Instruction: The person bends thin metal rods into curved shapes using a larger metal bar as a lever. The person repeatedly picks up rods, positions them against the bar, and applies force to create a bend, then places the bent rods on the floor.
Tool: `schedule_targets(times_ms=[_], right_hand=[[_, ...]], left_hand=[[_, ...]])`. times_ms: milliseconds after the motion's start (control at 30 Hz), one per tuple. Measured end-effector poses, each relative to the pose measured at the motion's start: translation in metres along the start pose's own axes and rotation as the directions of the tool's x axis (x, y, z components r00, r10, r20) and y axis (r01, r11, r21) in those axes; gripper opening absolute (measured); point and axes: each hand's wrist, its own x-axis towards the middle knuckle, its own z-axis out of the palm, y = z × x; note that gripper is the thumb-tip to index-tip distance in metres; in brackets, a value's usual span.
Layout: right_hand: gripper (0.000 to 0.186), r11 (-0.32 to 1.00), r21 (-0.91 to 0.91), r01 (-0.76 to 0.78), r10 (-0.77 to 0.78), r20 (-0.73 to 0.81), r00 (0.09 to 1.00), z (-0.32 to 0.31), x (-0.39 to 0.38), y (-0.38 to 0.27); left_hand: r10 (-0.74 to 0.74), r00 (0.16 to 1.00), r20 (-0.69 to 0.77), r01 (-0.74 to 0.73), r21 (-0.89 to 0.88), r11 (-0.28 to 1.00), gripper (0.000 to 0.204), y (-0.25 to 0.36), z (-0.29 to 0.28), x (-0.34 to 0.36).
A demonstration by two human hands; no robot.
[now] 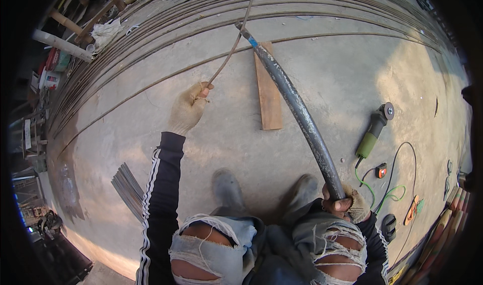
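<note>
My left hand (188, 109), in a knitted fingerless glove, is closed round the near end of a thin steel rod (230, 52), which slants up and away past the top of the view. In my right hand (354, 205), also gloved, is the near end of a long dark metal pipe (302, 115), held by my right knee. The pipe is worn, with a blue band near its narrow far tip. That tip meets or crosses the rod; whether it is hooked on it I cannot tell. A wooden board (269, 96) lies on the floor beside and partly beneath the pipe.
Several long steel rods (166, 78) lie across the far floor. An angle grinder (373, 129) with a green cord and an orange-and-black tape measure (381, 171) lie at the right. A bundle of short rods (128, 187) lies left of my left forearm.
</note>
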Motion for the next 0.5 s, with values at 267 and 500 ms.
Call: schedule_targets(times_ms=[267, 500], right_hand=[[0.043, 0.999, -0.039, -0.039, 0.033, -0.128, 0.991, 0.0, -0.006, 0.006], [0.041, 0.997, -0.064, -0.046, 0.037, -0.132, 0.991, -0.003, -0.012, 0.007]], left_hand=[[0.003, 0.992, -0.123, 0.017, 0.155, 0.988, 0.033, 0.029, 0.001, -0.013], [-0.054, 0.987, -0.152, 0.09, 0.243, 0.966, 0.03, 0.049, 0.006, -0.024]])
